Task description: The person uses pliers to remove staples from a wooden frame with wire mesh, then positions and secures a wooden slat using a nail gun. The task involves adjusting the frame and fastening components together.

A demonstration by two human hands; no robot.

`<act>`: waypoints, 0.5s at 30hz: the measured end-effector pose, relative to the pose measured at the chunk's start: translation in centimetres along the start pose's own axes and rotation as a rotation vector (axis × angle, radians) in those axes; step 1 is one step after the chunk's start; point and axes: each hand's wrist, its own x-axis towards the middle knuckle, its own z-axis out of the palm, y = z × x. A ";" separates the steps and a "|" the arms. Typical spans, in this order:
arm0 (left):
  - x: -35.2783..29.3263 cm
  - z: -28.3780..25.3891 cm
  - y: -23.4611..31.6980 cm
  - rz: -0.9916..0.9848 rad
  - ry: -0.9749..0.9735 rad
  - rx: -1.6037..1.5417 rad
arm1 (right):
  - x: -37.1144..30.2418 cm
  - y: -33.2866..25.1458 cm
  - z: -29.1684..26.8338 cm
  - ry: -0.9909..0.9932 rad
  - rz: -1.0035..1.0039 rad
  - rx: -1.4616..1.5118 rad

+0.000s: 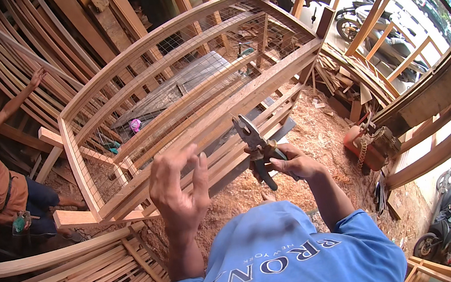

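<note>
Near the view's centre, the right hand (294, 164) grips dark-handled pliers (260, 146), nose directed away from the person. Left of the pliers, the left hand (178, 186) is raised, fingers half-curled; its grip cannot be determined. Beyond stands a mesh-covered wooden frame (252, 88).

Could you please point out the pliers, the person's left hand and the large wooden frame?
Pliers (261, 144), head view: near the pivot.
Left hand (176, 184), head view: middle of the hand.
Wooden frame (242, 97), head view: the long rail nearest the person.
</note>
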 end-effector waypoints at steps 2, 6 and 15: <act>2.3 -0.4 -0.7 0.139 -0.075 0.290 | 0.1 -0.8 0.4 -0.003 -0.016 0.000; 4.8 0.5 -0.9 0.140 -0.331 0.363 | -0.6 -3.6 1.0 0.071 0.068 -0.417; 5.5 1.7 -1.3 0.134 -0.458 0.476 | -0.5 -4.9 2.1 0.178 0.111 -0.599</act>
